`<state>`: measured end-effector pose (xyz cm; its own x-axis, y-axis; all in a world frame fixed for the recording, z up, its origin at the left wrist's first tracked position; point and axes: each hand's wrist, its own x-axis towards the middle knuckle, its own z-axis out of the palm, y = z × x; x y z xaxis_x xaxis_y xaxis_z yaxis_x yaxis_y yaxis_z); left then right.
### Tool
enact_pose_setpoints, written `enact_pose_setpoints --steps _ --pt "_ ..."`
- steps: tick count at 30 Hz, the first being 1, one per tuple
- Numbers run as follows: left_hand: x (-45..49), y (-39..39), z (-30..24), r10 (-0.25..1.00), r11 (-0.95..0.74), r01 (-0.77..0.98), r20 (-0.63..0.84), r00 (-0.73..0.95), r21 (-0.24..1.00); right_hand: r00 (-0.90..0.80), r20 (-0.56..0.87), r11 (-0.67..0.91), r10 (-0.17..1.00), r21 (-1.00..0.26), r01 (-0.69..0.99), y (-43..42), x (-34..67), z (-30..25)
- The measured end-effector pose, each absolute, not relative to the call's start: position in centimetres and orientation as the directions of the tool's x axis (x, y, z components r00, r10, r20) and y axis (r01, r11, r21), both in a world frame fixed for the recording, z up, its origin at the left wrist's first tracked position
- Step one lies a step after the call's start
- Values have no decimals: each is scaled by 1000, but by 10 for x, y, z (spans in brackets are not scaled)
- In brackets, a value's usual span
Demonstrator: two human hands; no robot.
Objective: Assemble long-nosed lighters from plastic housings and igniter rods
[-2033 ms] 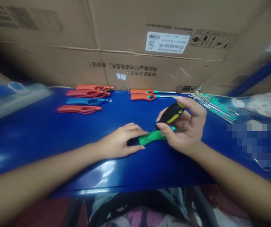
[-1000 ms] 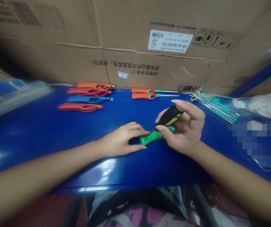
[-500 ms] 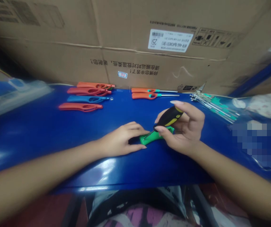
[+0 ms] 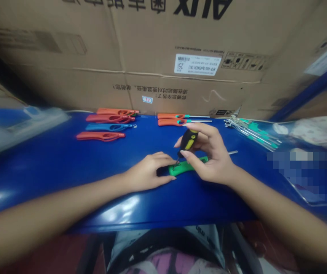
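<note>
My left hand (image 4: 149,171) pinches the left end of a green long-nosed lighter (image 4: 184,166) between thumb and fingers, against the blue table (image 4: 140,207). A screwdriver (image 4: 188,142) with a black and yellow handle is gripped in my right hand (image 4: 211,154). It stands steeply tilted, its thin shaft pointing down to the lighter's left end. Whether the tip sits in a hole or screw is too small to tell. Past my right hand a metal rod (image 4: 233,152) sticks out in line with the lighter; my hand covers the part between.
Red and blue lighter handles (image 4: 106,127) lie at the back left, two orange lighters (image 4: 170,122) at back centre. Several metal rods with green parts (image 4: 256,133) are heaped at the back right. A large cardboard box (image 4: 94,82) walls off the rear. Clear plastic (image 4: 23,123) lies far left.
The screwdriver has swung from a low slant to nearly upright, with my right hand shifting left. The metal rod now shows beyond that hand. The camera view has tipped up slightly.
</note>
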<state>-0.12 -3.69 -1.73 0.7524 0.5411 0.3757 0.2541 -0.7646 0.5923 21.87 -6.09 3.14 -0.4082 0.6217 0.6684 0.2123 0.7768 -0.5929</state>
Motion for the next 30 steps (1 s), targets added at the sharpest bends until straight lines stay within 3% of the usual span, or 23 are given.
enact_pose_setpoints --steps 8,14,19,21,25,30 --pt "20 -44 -9 683 -665 401 295 668 630 -480 639 789 601 -376 486 -39 230 57" --pt "32 -42 -7 710 -616 397 260 655 681 -534 545 762 646 -502 409 -35 234 66" --pt "31 -35 -18 659 -668 333 321 680 665 -414 741 789 529 -250 561 -43 241 57" --pt "30 -34 -21 642 -682 317 332 691 659 -381 774 803 505 -261 535 -45 243 55" --pt "29 -35 -21 622 -698 300 344 703 650 -370 704 790 607 -481 380 -43 245 54" --pt "29 -35 -22 607 -710 280 359 709 647 -272 859 816 434 -246 523 -38 247 47"
